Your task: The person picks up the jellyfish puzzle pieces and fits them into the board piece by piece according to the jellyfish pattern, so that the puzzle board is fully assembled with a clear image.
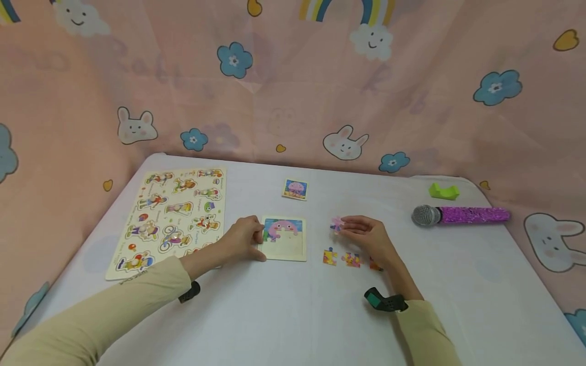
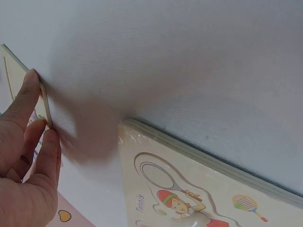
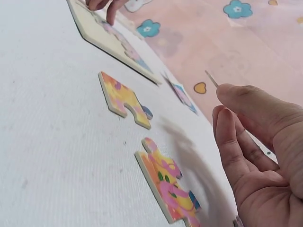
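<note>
My left hand (image 1: 244, 239) grips the left edge of a small square puzzle board (image 1: 297, 252), its thumb by the near corner. Pieces of a pink animal against blue fill the board's upper part; bare wood shows below. Between thumb and fingers, my right hand (image 1: 370, 238) pinches a pink puzzle piece (image 1: 337, 224), raised to the right of the board. The right wrist view shows only its thin edge (image 3: 211, 78). Below that hand lie a yellow puzzle piece (image 1: 330, 256), a pink-and-yellow puzzle piece (image 1: 351, 260) and an orange puzzle piece (image 1: 375, 265), partly hidden by the wrist.
A large wooden peg puzzle (image 1: 176, 213) with sports figures lies at the left. Behind the board is a small picture card (image 1: 295, 189). A glittery purple microphone (image 1: 473, 215) and a green plastic piece (image 1: 444, 191) lie at the right. A pink printed cloth (image 1: 274, 91) hangs behind the table.
</note>
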Demonstrator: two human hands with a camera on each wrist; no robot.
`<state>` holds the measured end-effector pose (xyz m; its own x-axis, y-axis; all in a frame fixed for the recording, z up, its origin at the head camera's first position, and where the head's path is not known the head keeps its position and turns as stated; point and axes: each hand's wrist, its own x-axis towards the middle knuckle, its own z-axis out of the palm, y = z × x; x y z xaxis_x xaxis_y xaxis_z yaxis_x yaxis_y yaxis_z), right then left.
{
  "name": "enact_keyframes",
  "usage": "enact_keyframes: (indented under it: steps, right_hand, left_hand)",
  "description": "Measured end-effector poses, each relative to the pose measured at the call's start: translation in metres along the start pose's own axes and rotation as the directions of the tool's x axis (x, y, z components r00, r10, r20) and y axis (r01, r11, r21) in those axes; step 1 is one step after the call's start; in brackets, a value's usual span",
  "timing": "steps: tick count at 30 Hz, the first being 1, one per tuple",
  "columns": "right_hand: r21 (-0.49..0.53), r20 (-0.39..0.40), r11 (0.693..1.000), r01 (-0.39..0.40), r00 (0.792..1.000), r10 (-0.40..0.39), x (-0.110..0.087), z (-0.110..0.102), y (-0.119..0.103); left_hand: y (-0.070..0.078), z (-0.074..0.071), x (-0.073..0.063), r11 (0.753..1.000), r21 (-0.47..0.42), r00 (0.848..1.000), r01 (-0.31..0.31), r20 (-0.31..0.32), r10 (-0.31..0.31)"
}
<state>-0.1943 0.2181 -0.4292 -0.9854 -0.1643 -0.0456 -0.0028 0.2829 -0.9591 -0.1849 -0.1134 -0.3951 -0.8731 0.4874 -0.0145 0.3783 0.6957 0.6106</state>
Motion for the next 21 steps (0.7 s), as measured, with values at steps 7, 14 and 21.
enact_keyframes:
  steps: [7, 14, 21]
  right_hand:
    - [-0.021, 0.002, 1.000, 0.006, 1.000, -0.006, 0.004, 0.016, -0.004]
    - [-0.017, 0.026, 1.000, 0.010, 1.000, -0.009, 0.009, 0.031, -0.010]
    - [0.019, 0.079, 0.999, 0.029, 0.996, -0.031, 0.014, 0.049, -0.014]
  left_hand:
    - [0.002, 0.001, 0.000, 1.000, -0.002, 1.000, 0.030, 0.007, -0.030]
    - [0.002, 0.001, 0.001, 0.999, -0.006, 0.999, 0.035, 0.003, -0.034]
    - [0.003, 0.001, 0.000, 1.000, 0.000, 1.000, 0.027, -0.003, -0.027]
